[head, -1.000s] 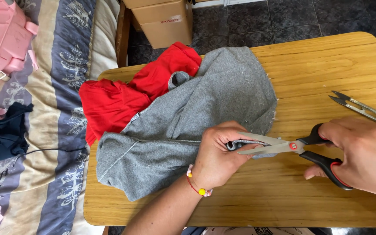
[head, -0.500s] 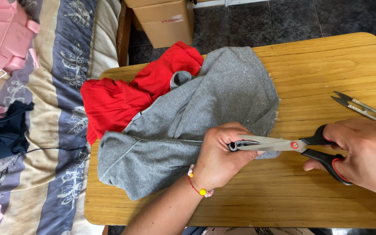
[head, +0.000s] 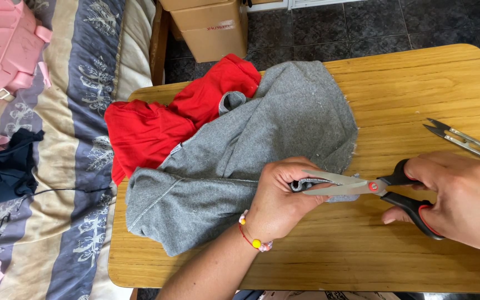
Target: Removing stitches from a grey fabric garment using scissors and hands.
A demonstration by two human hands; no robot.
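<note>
While the left hand (head: pixel 279 200) is clenched on a fold of the grey garment (head: pixel 251 161) at its lower right edge, the right hand (head: pixel 462 205) grasps the black handles of the scissors (head: pixel 362 186), whose blades point toward the left hand and bite into the pinched cloth just beside its fingers. Beyond the right hand, toward the far edge, bare worktop (head: pixel 406 94) lies open apart from small thread snips (head: pixel 462 139) nearby. Nearer the person, below both hands, a strip of worktop runs free to the front edge. Past the left hand, a red garment (head: pixel 156 128) lies partly under the grey one, overhanging the worktop's left edge beside the bed (head: pixel 73 100).
</note>
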